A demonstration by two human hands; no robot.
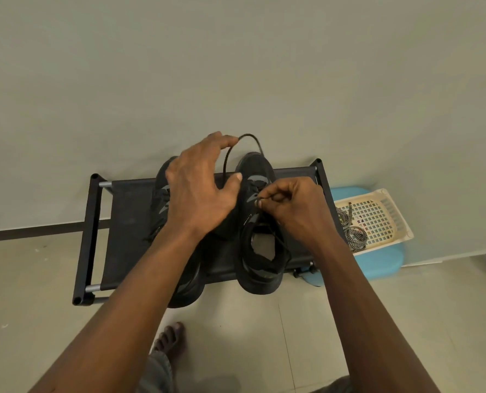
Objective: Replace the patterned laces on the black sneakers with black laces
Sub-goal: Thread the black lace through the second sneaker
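Nearest is a bare foot [170, 337] on the floor [307, 330], which is laid with large pale tiles, smooth and matt with thin grout lines. A fold of grey trouser cloth lies beside the foot.

Beyond it stands a low shoe rack [128, 222] with black plastic corner posts, short silver tubes and a taut black fabric shelf. Both black sneakers sit on the shelf side by side with their heels to the near edge. The left sneaker [162, 199] is mostly covered by the left hand [199, 188]. Its fingers are spread wide, with the thumb well apart from the forefinger. A black lace [249, 135], thin and round, arcs up from the fingertips, but I cannot tell whether they nip it.

The right sneaker [260, 268] has a knit upper with grey streaks and shows its open collar. Small pale lettering on its side is too small to read. Above its eyelets the right hand [293, 205] is curled, with thumb and forefinger pinching an end of the black lace.

To the right, a cream plastic lattice basket [383, 211] rests on a light blue stool [383, 260]. It holds the patterned laces [355, 235], coiled and zigzagged in black and white.

Farthest is a plain grey-green wall [236, 66] with a dark skirting strip [37, 230] at its foot.
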